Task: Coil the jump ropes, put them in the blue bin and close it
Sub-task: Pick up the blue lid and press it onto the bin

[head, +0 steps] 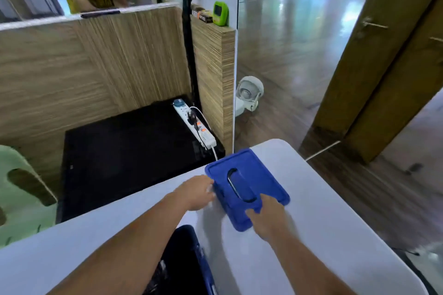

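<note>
Hands both at the blue lid [261, 175], which lies flat on the white table [335, 223] with its dark handle [236, 185] facing up. Left hand [197, 193] meets the lid's left long edge; the fingertips are smeared by blur, so I cannot tell whether they hook the rim or only touch it. Right hand [267, 218] lies over the lid's near right edge, thumb and fingers spread on the top face, not curled round anything that I can see. The hands are apart, with the lid between them.

Blue bin [203, 263] sits uncovered at the bottom of the view, near side of the table, between the forearms. Its inside is dark and I cannot make out the contents.

Beyond the table: white power strip [195, 124] on a black surface, small white fan [249, 93] on the floor, pale green chair [21, 189] at left.
</note>
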`<state>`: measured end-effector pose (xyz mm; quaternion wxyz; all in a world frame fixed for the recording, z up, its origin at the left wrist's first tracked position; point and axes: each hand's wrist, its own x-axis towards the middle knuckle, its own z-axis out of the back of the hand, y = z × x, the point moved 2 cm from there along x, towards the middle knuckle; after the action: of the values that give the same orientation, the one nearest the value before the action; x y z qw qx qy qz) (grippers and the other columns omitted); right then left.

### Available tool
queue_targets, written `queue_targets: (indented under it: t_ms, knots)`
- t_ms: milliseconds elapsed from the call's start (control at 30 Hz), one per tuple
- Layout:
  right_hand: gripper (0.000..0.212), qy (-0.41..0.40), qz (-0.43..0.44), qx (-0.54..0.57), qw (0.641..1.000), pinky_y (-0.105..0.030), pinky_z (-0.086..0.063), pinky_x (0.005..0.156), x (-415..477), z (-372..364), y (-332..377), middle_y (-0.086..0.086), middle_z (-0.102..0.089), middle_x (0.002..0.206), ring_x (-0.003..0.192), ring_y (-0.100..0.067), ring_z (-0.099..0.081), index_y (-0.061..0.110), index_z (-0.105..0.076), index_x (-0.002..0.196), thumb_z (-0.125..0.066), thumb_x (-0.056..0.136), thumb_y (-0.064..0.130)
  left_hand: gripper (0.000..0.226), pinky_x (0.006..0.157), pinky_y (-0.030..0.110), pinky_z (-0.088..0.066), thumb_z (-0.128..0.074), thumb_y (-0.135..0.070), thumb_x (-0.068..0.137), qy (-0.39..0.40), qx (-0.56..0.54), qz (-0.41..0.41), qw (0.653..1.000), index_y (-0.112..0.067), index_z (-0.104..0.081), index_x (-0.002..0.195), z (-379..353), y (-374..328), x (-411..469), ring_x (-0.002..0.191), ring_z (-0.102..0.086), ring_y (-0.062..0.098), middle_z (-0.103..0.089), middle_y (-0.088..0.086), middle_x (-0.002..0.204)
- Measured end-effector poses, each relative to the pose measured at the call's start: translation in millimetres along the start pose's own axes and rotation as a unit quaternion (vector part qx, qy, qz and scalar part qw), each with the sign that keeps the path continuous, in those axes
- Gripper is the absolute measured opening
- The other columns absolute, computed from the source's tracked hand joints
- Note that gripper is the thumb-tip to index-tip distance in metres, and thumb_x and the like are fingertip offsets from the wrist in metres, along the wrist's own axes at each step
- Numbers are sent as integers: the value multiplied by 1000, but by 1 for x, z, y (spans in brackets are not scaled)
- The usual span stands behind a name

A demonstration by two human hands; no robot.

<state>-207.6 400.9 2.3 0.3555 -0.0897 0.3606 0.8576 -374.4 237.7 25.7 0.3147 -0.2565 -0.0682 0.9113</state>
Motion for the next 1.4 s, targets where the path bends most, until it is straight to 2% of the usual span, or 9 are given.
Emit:
queue_targets:
  t_ms: [67,167,400,567,700,867,1167,1267,1400]
  knots:
    - [38,-10,2,-35,999,-35,-47,92,9,-2,0,-1,-61,126,106,-20,-56,19,-57,122,-62,90,40,46,114,41,-39,-50,-29,103,-8,25,6,1000,-15,-50,147,0,-1,19,142,-43,29,-45,7,156]
    - [65,-4,6,-102,995,-34,-29,115,17,-7,0,-7,-43,154,142,-27,-40,13,-39,150,-55,98,48,52,119,40,-34,-47,-28,104,-24,60,-9,998,-13,-42,153,-6,5,50,148,-35,27,-35,8,163]
    - [78,-21,13,-152,988,-37,-18,125,32,-20,-8,-11,-14,171,156,-27,-16,12,-25,159,-51,98,53,58,123,36,-25,-45,-22,106,-14,146,-63,987,-9,-30,160,-15,3,87,154,-23,24,-19,6,170]
    - [82,-16,33,-171,985,-38,-12,128,42,-18,-21,-8,-2,173,159,-26,-3,15,-13,164,-51,100,51,57,120,40,-32,-47,-20,104,3,158,-55,986,-16,-33,159,-16,3,93,150,-29,25,-25,2,168]
    - [85,-5,63,-222,973,-39,-13,129,61,-7,-37,-5,-1,173,159,-26,-3,20,-10,164,-51,99,54,42,101,42,-48,-49,-18,99,-15,162,-45,986,-20,-51,140,-19,4,85,126,-44,24,-49,-2,143]
    - [80,-6,69,-251,965,-38,-20,127,84,17,-53,-3,-1,173,158,-23,-9,21,-11,164,-48,101,51,28,78,34,-42,-49,-19,97,-20,175,-34,984,-21,-59,124,-24,2,71,114,-48,23,-54,0,124]
    - [71,-21,42,-193,980,-42,-31,123,102,42,-59,0,-22,169,154,-22,-25,23,-20,163,-55,101,29,23,79,34,-48,-50,-23,97,-1,159,-52,986,-21,-64,116,-39,-12,48,104,-55,22,-56,-1,116]
    - [71,-23,37,-186,982,-42,-31,124,104,45,-59,-1,-21,170,154,-24,-26,20,-18,163,-53,103,31,25,82,35,-50,-56,-31,96,-38,107,-4,994,-25,-61,119,-36,-7,44,108,-54,22,-52,-1,119]
    - [72,-22,49,-147,988,-44,-37,120,104,46,-56,-2,-31,166,149,-26,-36,19,-22,162,-56,100,35,54,79,34,-47,-67,-42,91,-42,-21,139,989,-15,-49,134,-33,2,45,109,-60,29,-53,9,129]
